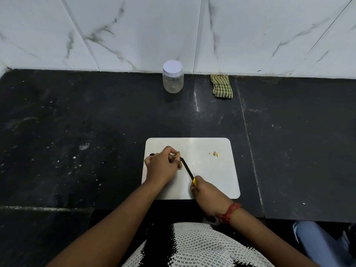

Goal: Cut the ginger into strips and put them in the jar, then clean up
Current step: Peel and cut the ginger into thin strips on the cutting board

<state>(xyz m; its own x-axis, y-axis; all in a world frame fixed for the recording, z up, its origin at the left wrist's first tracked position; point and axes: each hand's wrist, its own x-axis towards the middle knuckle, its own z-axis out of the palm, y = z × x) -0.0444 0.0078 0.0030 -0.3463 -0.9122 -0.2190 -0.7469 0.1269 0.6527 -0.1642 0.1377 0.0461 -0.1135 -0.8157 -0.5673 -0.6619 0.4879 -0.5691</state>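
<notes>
While the jar (pixel 172 76) stands capped with its white lid (pixel 172 66) at the back of the bench (pixel 77 122), against the tiled wall, you are at the cutting step and early in it, to judge by how little has come off. Your left hand (pixel 161 165) has its fingers curled down over the ginger (pixel 178 158), pinning it to the left part of the white cutting board (pixel 212 170); only a short end of the root shows past the fingertips. Your right hand (pixel 204 190) is closed round the yellow handle of the knife (pixel 187 169), whose dark blade runs up to the ginger and meets it just beside your left fingertips. A few small offcuts (pixel 215 153) lie apart toward the right of the board; no strips are visible yet. The next move calls for a controlled cut through the root with the holding fingers tucked back from the edge, since blade and fingertips are very close. The jar must be opened before anything goes in. A folded checked cloth (pixel 221 86) lies near the jar, to its right, ready for the clean-up.
</notes>
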